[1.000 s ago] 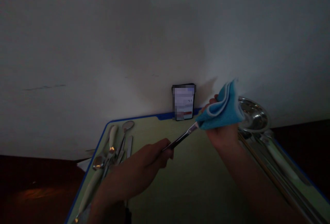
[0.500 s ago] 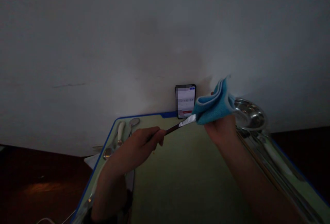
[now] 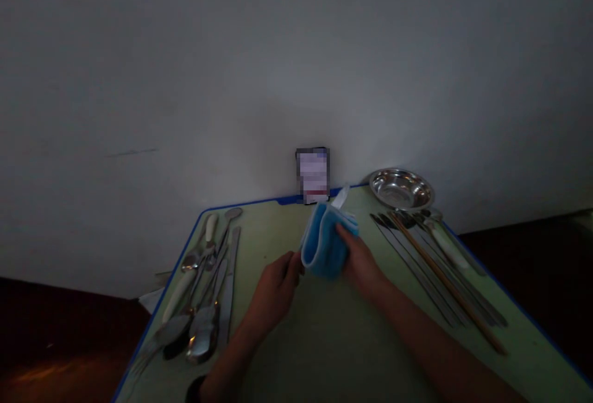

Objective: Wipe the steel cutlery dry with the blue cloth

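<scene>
My right hand is closed on a folded blue cloth over the middle of the green table. The cloth is wrapped around a table knife whose blade tip sticks out above it. My left hand is closed on the knife's handle just left of the cloth; the handle itself is mostly hidden by the fingers and cloth.
A pile of spoons, knives and forks lies along the table's left edge. At the right lie several long utensils and chopsticks, with a steel bowl behind them. A phone leans against the wall.
Both hands have come down and toward the table's middle. The cloth has slid along the knife so that only the blade tip shows. The view has swung, showing the cutlery on both sides.
</scene>
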### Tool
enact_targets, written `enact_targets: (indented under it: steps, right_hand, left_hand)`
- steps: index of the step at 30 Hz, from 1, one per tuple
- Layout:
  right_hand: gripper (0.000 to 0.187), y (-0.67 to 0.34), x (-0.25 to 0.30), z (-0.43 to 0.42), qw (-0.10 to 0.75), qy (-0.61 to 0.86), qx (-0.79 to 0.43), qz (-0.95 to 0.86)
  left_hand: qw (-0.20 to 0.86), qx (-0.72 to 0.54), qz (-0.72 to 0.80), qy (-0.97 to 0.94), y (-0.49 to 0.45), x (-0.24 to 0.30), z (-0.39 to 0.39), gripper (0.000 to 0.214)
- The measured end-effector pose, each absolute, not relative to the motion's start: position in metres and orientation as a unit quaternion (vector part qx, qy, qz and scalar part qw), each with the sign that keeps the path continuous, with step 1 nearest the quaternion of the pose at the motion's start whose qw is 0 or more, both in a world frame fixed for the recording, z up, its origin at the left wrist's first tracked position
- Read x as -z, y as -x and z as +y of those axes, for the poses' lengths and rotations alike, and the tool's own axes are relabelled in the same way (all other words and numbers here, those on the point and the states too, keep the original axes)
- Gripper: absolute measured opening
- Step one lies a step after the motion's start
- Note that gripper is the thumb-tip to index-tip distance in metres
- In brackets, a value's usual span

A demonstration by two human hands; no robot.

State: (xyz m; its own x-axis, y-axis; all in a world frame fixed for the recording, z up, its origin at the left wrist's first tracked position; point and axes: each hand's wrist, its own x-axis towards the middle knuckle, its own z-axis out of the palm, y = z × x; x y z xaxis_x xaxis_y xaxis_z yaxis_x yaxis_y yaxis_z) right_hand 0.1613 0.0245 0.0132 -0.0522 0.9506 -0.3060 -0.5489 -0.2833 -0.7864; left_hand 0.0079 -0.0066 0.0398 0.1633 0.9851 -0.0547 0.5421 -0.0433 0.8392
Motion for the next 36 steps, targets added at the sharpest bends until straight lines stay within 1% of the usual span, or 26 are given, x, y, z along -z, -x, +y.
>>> enact_targets:
  steps: [2,4,6,8,13,17,18,21,23,26,27,29,31,34,35,36]
  right_hand:
    - [0.03,-0.164,0.0,0.017,0.509,0.476,-0.664,-0.273]
    - [0.029,-0.166,0.007,0.014,0.495,0.485,-0.632,-0.346]
    - [0.034,-0.166,0.008,0.015,0.504,0.455,-0.616,-0.399]
    - [0.04,-0.165,0.009,0.018,0.52,0.417,-0.627,-0.403]
    - [0.033,-0.167,0.016,0.023,0.524,0.376,-0.676,-0.356]
    - [0.029,-0.172,0.016,0.022,0.487,0.389,-0.646,-0.44]
    - [0.03,-0.172,0.016,0.022,0.475,0.386,-0.644,-0.459]
    - [0.039,-0.172,0.013,0.02,0.462,0.39,-0.634,-0.482]
    - [0.043,-0.171,0.013,0.021,0.481,0.428,-0.583,-0.496]
    - [0.037,-0.175,0.012,0.02,0.514,0.477,-0.457,-0.548]
    - [0.034,-0.178,0.011,0.019,0.517,0.479,-0.42,-0.571]
    - [0.034,-0.185,0.004,0.015,0.504,0.466,-0.365,-0.628]
    - [0.045,-0.189,-0.004,0.007,0.471,0.429,-0.326,-0.699]
    - [0.073,-0.186,-0.011,-0.004,0.416,0.41,-0.264,-0.768]
    - [0.076,-0.184,-0.011,-0.006,0.404,0.409,-0.245,-0.781]
    - [0.072,-0.181,-0.009,-0.007,0.401,0.413,-0.229,-0.785]
  left_hand:
    - [0.381,-0.307,0.594,-0.638,-0.006,-0.027,-0.016,0.037]
    - [0.38,-0.33,0.609,-0.612,-0.006,-0.019,-0.021,0.037]
    - [0.379,-0.351,0.617,-0.594,-0.006,-0.014,-0.023,0.036]
    - [0.377,-0.361,0.621,-0.584,-0.006,-0.012,-0.023,0.036]
    - [0.387,-0.372,0.615,-0.577,-0.005,-0.011,-0.023,0.034]
    - [0.397,-0.391,0.617,-0.556,-0.002,-0.011,-0.02,0.047]
    - [0.392,-0.385,0.618,-0.563,-0.001,-0.011,-0.02,0.045]
    - [0.384,-0.351,0.614,-0.593,0.001,-0.012,-0.018,0.031]
    - [0.381,-0.341,0.615,-0.6,0.002,-0.011,-0.019,0.03]
    - [0.373,-0.35,0.621,-0.594,0.002,-0.011,-0.02,0.029]
    - [0.375,-0.355,0.622,-0.589,0.002,-0.011,-0.02,0.029]
    - [0.378,-0.366,0.623,-0.578,0.003,-0.01,-0.02,0.029]
    - [0.388,-0.377,0.618,-0.571,0.005,-0.009,-0.02,0.03]
    - [0.408,-0.391,0.605,-0.56,0.006,-0.008,-0.019,0.03]
    - [0.416,-0.395,0.602,-0.556,0.007,-0.007,-0.019,0.031]
    - [0.422,-0.399,0.599,-0.552,0.007,-0.007,-0.019,0.031]
